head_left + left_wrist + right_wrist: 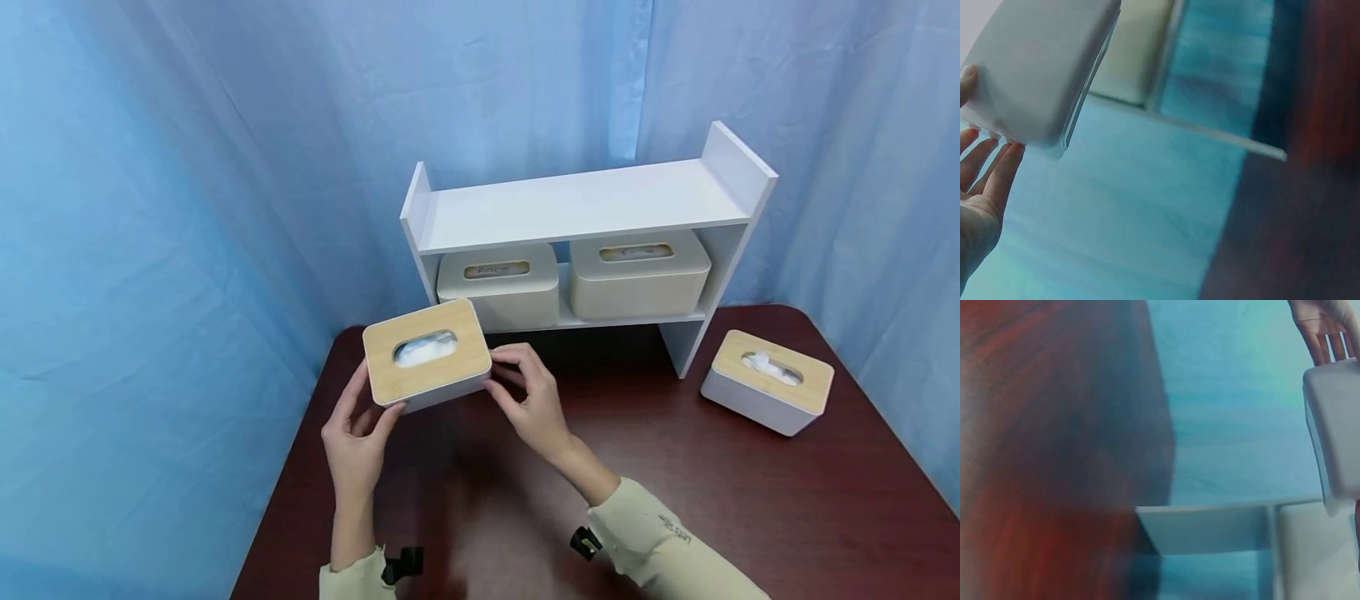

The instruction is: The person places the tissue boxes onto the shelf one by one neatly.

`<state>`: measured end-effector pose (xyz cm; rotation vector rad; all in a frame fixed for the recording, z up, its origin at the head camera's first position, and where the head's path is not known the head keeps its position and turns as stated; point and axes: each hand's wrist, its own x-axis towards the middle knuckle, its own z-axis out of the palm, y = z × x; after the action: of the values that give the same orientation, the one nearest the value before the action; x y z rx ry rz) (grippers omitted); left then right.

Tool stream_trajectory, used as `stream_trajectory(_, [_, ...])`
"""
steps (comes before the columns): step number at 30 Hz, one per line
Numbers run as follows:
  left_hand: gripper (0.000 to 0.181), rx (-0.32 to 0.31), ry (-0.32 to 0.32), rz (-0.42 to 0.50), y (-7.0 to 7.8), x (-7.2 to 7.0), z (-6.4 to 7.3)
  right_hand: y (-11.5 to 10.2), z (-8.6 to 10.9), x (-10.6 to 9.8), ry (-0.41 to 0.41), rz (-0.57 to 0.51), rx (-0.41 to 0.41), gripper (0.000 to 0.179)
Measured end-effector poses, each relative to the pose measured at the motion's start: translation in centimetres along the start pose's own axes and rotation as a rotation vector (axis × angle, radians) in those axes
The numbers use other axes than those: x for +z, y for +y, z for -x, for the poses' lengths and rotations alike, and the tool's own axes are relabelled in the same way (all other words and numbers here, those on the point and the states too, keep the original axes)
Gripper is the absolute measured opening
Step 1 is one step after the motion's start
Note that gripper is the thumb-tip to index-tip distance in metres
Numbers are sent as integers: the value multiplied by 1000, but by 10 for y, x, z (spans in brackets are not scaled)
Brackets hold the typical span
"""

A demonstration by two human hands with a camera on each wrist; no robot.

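Note:
A tissue box with a pale wood lid and white sides is held up over the table, white tissue showing in its oval slot. My left hand grips its left end, thumb at the near side and fingers round the end. At the right end my right hand pinches the corner between thumb and fingers. The left wrist view shows the box's smooth pale underside with the left fingertips against its edge. In the right wrist view the box is cut off by the frame, and most of the right hand is hidden.
Behind the held box stands a white two-tier shelf. Its lower tier bears two larger cream tissue boxes, one left and one right. Another wood-lidded tissue box sits on the dark red table at right. Blue curtains surround the table.

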<state>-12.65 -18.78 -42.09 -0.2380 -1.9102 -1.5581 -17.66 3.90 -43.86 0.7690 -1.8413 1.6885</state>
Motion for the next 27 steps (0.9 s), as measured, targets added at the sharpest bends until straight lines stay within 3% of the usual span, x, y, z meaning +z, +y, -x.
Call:
stream_trajectory(5, [73, 125, 0, 44, 29, 13, -15, -22, -19, -20, 62, -9, -115, 36])
stream_trajectory(11, [69, 236, 13, 83, 60, 38, -48, -40, -54, -40, 155, -9, -198, 37])
stream_trajectory(20, [60, 289, -11, 52, 83, 74, -101, -52, -106, -62, 240, 27, -204, 31])
stream_trajectory(27, [58, 304, -45, 40, 88, 99, -144, -56, -144, -72, 264, 53, -128, 32])
